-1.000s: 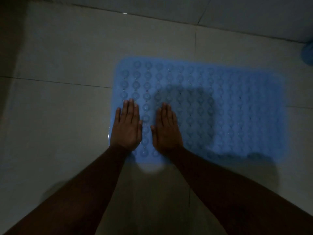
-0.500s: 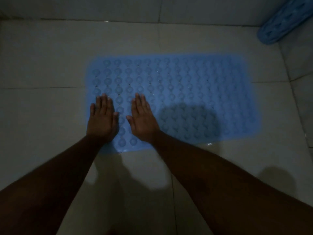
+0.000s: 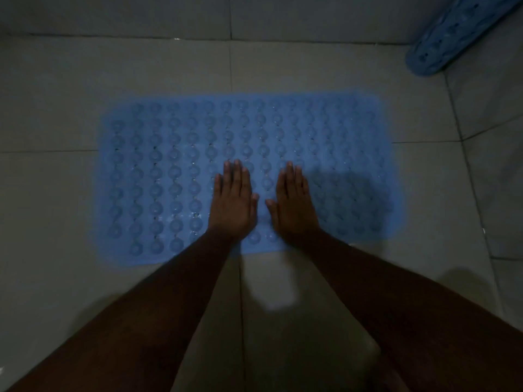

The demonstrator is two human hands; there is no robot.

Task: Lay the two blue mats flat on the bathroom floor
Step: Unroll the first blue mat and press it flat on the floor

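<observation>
A blue mat (image 3: 169,171) with rows of round bumps lies flat on the pale tiled bathroom floor (image 3: 56,207). My left hand (image 3: 233,202) and my right hand (image 3: 294,205) rest palm down side by side on the mat's near middle, fingers together and pointing away from me, holding nothing. A second blue mat (image 3: 452,35) stands rolled or curled up at the top right corner, leaning near the wall, apart from both hands.
The wall base (image 3: 198,15) runs along the top of the view. Bare floor tiles surround the flat mat on the left, near and right sides. The light is dim.
Both hands have slid right along the mat, from its left end to its middle. More of the second mat shows at the top right.
</observation>
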